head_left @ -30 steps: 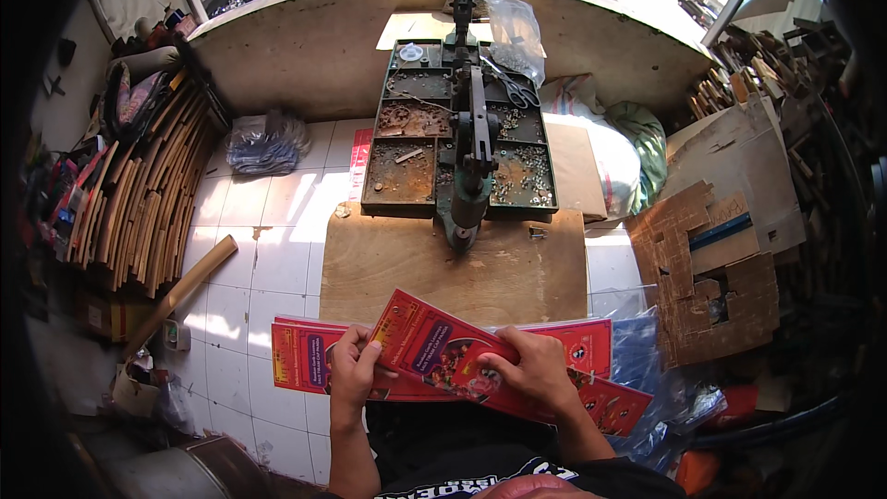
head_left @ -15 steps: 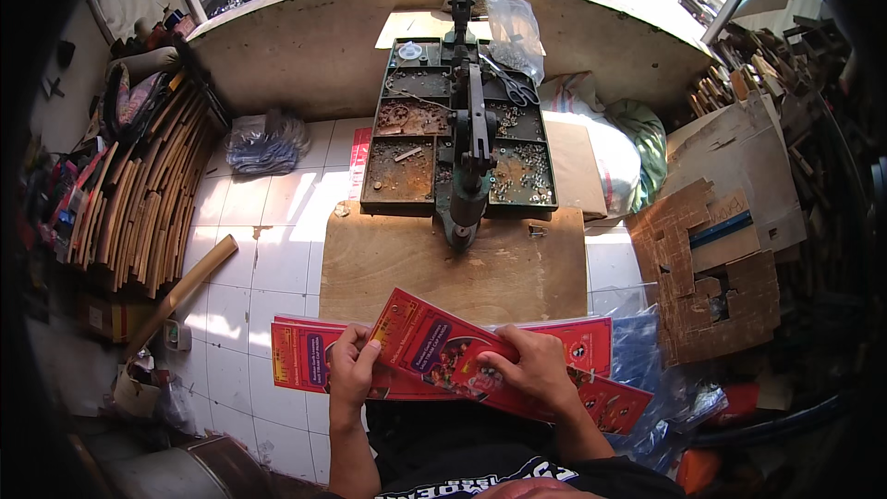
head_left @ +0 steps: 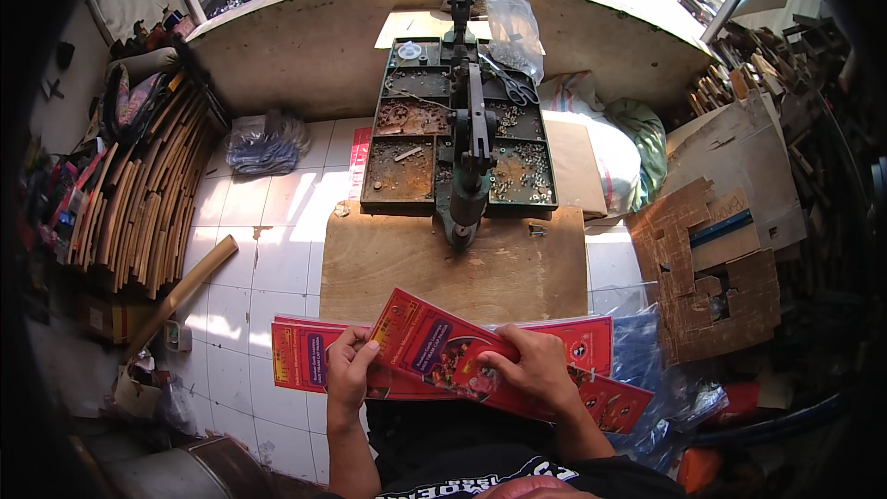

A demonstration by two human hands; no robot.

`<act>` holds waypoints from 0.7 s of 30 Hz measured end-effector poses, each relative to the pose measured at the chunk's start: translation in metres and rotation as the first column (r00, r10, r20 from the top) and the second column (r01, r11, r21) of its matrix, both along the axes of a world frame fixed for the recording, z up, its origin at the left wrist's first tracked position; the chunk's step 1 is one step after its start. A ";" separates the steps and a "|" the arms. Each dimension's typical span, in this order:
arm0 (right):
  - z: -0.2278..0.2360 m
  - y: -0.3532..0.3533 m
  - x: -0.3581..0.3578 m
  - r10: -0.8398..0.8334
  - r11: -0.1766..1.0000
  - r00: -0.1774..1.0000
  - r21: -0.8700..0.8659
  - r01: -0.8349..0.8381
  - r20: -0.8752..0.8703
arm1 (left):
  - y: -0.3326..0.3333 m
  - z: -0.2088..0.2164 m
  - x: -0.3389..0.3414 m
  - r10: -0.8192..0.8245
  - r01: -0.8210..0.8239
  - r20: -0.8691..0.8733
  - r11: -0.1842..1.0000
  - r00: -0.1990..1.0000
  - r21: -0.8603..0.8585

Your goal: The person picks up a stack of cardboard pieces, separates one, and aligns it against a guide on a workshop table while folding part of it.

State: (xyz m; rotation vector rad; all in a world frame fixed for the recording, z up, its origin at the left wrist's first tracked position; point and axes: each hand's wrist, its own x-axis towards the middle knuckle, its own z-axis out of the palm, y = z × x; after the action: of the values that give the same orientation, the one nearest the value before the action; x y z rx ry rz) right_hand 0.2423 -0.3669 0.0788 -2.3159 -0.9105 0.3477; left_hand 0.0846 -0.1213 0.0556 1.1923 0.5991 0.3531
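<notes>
Both my hands grip one long red printed sheet (head_left: 443,351), tilted down toward the right over my lap. My left hand (head_left: 349,368) pinches its left end between thumb and fingers. Farther along, my right hand (head_left: 536,365) holds it with the thumb on top and the fingers beneath. Under it lies a stack of similar red printed sheets (head_left: 297,358), partly covered by the held one and my hands. Ahead, a dark green hand press (head_left: 476,129) stands on a wooden board (head_left: 407,259), its compartment tray (head_left: 552,176) holding small metal eyelets.
Scissors (head_left: 513,85) and a clear plastic bag (head_left: 516,32) rest at the tray's far right. Clear plastic sleeves (head_left: 637,342) lie right of the stack. Cut cardboard (head_left: 688,286) leans at right. Wooden strips (head_left: 148,185) and a cardboard tube (head_left: 189,291) are at left.
</notes>
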 end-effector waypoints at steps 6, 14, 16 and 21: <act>0.004 0.001 0.000 -0.001 1.000 1.000 -0.004 0.001 -0.007 | 0.000 0.000 0.000 -0.002 0.002 0.011 1.000 1.000 0.014; 0.005 0.001 0.000 0.005 1.000 1.000 -0.003 -0.005 0.001 | -0.001 -0.002 0.001 0.010 -0.010 -0.001 0.999 1.000 0.038; 0.007 0.001 -0.001 0.004 1.000 1.000 -0.011 -0.004 -0.007 | -0.001 -0.002 0.000 0.007 -0.007 -0.004 0.999 1.000 0.049; 0.006 0.001 -0.001 0.002 1.000 1.000 -0.001 -0.002 -0.005 | -0.003 0.002 0.002 0.007 -0.004 -0.038 0.998 0.999 0.065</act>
State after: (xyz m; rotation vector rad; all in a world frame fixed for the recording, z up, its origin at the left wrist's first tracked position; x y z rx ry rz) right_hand 0.2417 -0.3656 0.0850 -2.3143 -0.9101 0.3540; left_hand 0.0864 -0.1240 0.0577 1.2622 0.6284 0.3571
